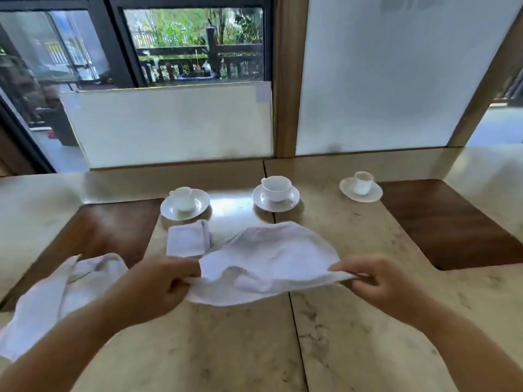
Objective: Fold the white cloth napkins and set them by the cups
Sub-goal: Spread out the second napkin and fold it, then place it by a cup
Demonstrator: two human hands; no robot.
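Left hand point(167, 281) and right hand point(368, 278) each pinched a near corner of the white napkin point(271, 258), stretched over the marble table point(353, 335) for folding. Folded napkin point(188, 241) lay by the left cup point(182, 199); crumpled napkin point(56, 295) waited left.

Three napkins point(271, 258), three cups point(276, 188), three saucers point(288, 203), two hands point(158, 281).

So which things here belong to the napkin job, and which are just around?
Job: held napkin, pinched by left hand and right hand; folded napkin; unfolded napkin; three cups.
Around: window, wooden post.
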